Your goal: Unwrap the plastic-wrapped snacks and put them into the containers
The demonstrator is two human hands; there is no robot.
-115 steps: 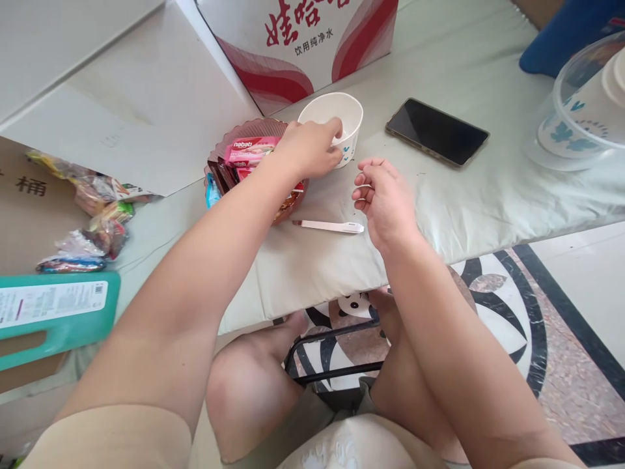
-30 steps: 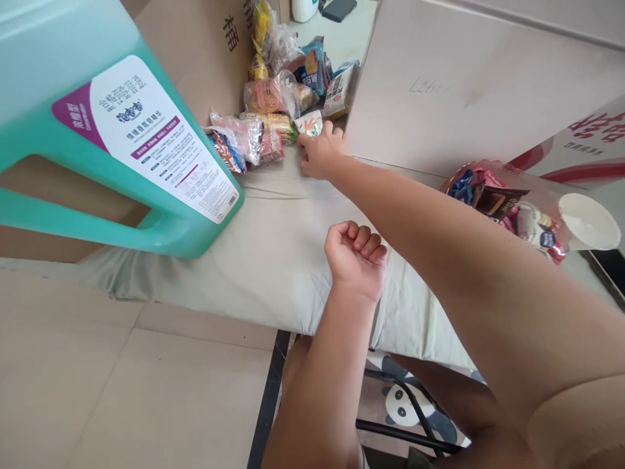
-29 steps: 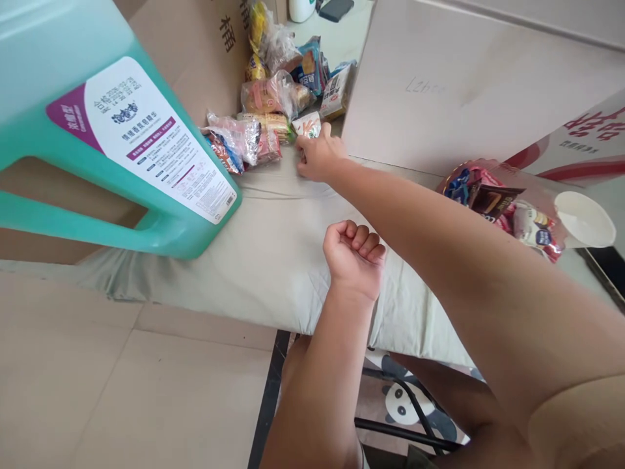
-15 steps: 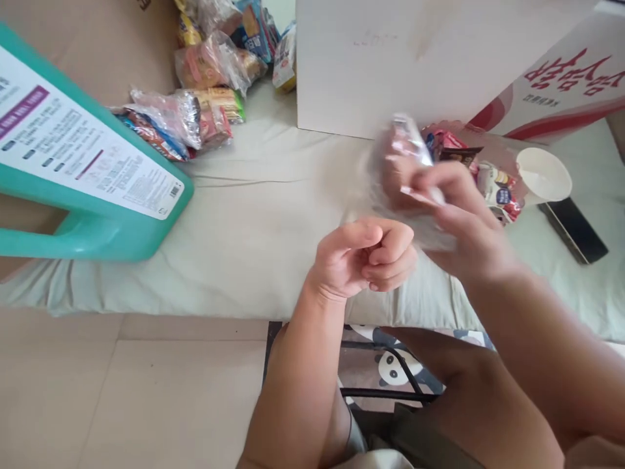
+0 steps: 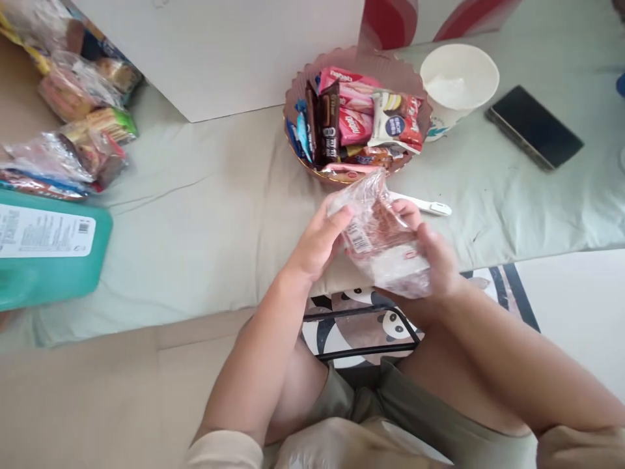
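Observation:
Between both hands is a crinkled clear plastic snack package (image 5: 378, 241) with reddish-brown contents, a barcode and a white label part. My left hand (image 5: 322, 238) grips its left side, thumb on top near the barcode. On the right side, my right hand (image 5: 434, 251) has its fingers curled round the wrapper. Just beyond the right fingers shows a slim white handle-like thing (image 5: 432, 207); its other end is hidden behind the package. Close ahead of the hands stands a pinkish see-through bowl (image 5: 297, 98) filled with wrapped snacks (image 5: 354, 124).
Right of the bowl are a white paper cup (image 5: 459, 81) and a black phone (image 5: 537, 127). A white box (image 5: 234, 52) stands behind. On the left are several bagged snacks (image 5: 88, 117) and a green jug (image 5: 63, 260). The cloth-covered surface (image 5: 195, 241) ends before my knees.
My view has swung right, bringing the bowl fully into sight. The left hand, earlier curled apart from the package, now holds it together with the right hand.

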